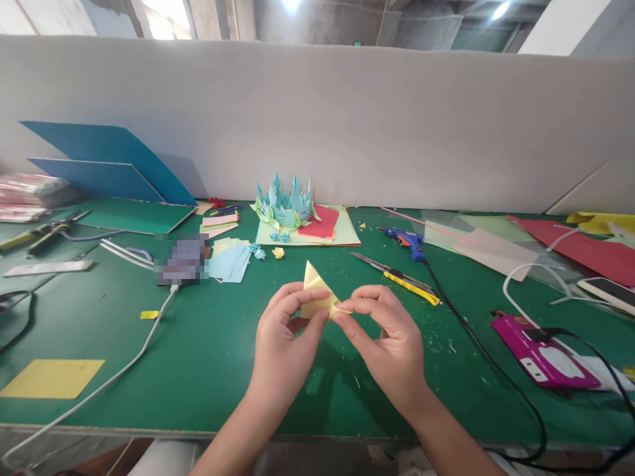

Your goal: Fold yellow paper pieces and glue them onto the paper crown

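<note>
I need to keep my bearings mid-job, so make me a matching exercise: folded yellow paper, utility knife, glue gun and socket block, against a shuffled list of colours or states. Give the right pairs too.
Things:
1. Folded yellow paper
2. Utility knife
3. Glue gun
4. Socket block

Colours or states:
A. Mostly blue
B. Magenta
C. Held by the left hand and right hand
D. Yellow-handled, lying unheld

Right pairs: 1-C, 2-D, 3-A, 4-B

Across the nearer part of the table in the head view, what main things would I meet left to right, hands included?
Flat yellow paper rectangle, small yellow tag, left hand, folded pale-yellow paper, right hand, magenta plastic power box.
</note>
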Demonstrator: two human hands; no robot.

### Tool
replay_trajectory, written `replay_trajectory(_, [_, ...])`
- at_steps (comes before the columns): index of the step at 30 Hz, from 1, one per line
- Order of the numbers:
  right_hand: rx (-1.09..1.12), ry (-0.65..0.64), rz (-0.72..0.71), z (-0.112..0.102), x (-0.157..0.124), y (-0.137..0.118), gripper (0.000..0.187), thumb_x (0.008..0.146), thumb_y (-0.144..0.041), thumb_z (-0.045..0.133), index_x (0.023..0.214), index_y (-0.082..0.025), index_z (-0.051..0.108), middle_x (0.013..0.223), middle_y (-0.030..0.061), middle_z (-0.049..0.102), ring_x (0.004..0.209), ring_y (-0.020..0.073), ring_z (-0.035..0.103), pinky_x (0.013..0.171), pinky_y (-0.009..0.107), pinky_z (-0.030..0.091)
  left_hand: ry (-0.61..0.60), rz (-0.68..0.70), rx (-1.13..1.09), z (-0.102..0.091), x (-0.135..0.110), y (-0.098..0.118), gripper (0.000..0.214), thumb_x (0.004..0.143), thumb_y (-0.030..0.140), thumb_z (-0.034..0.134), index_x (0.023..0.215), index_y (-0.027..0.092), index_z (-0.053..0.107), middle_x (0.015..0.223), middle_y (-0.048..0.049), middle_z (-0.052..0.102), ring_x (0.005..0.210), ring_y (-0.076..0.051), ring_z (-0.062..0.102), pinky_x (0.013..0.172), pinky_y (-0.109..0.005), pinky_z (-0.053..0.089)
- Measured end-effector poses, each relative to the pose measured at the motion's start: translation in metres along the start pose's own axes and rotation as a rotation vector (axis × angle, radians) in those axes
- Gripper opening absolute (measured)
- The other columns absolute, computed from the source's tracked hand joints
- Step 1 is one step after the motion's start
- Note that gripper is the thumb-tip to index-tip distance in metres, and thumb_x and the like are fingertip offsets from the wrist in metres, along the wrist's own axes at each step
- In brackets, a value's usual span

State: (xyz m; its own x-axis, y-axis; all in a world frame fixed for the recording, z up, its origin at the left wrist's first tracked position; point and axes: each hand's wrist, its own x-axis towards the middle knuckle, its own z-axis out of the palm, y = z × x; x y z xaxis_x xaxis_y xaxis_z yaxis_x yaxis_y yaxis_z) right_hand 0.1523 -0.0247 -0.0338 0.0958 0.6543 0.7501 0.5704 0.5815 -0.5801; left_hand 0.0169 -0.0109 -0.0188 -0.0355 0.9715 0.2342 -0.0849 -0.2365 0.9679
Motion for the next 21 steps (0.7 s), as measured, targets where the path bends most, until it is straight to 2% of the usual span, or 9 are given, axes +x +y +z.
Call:
replay_trajectory(12, [-0.06,0.02,-0.091,-0.0002,0.0017,-0.0011,0.011,0.083,-0.014,0.064,0.082,-0.023,0.069,0.075,0.0012,0.058,0.071,0.015,0.056,0.063,0.03,0.048,-0.04,0.073,0.028,0.0022,-0.0011,-0.0026,0.015,0.072,0.015,0.065,0.08,0.021,0.076,0.087,-0.0026,0.063,0.073,-0.012,0.067,0.06,-0.018,0.057])
replay_trajectory(21, [-0.104,-0.008,-0.203,-0.0005,0.0035,-0.0012,0.011,0.082,-0.011,0.066,0.082,-0.022,0.068,0.079,0.0011,0.07,0.075,0.0162,0.056,0.072,0.033,0.046,-0.012,0.065,0.017,0.0041,0.0003,0.0002,0.011,0.071,0.016,0.067,0.073,0.021,0.076,0.079,-0.0014,0.065,0.07,-0.012,0.066,0.06,-0.017,0.056])
